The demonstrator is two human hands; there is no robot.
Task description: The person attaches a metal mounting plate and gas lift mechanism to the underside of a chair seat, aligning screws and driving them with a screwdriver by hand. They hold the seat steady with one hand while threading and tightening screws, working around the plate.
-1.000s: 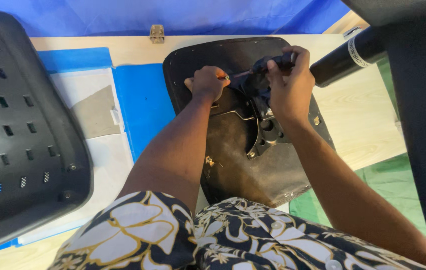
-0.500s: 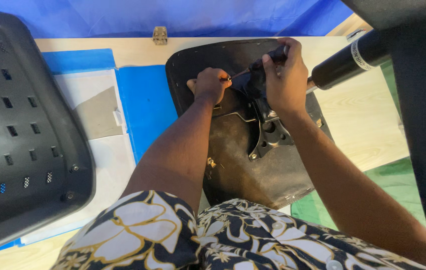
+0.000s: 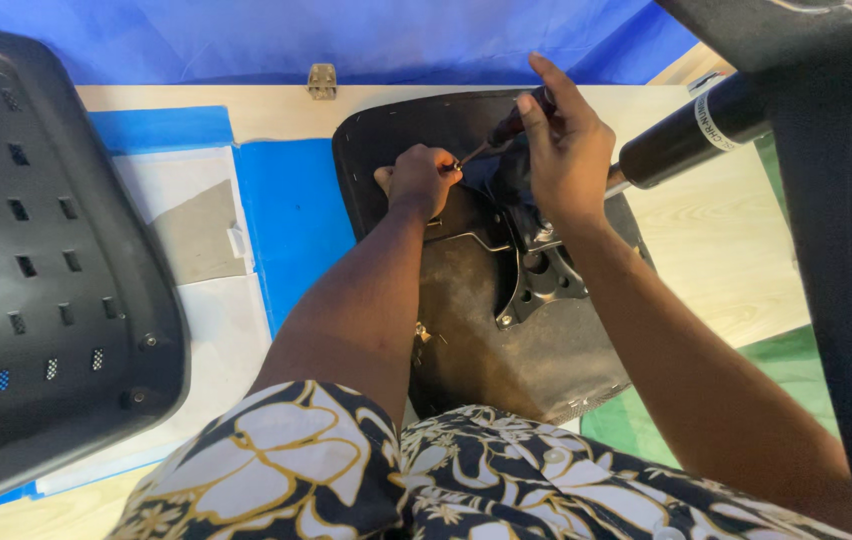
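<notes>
Screwdriver [image 3: 499, 140] held at the underside of an upturned black chair seat [image 3: 486, 340], head view.
We see the right hand [image 3: 568, 150] wrapped around the tool's dark handle, forefinger stretched upward, the shaft slanting down-left to a tip that meets the left hand [image 3: 421, 178]. The left hand is curled into a loose fist, fingertips pinched at the tip; whatever small part it holds is hidden. Both hands work just above the black metal mounting plate [image 3: 536, 280] fixed to the seat. We note a black gas cylinder [image 3: 691, 140] projecting to the right, a perforated black backrest [image 3: 36, 280] lying well apart at left, and blue sheeting [image 3: 296, 220] beneath.
</notes>
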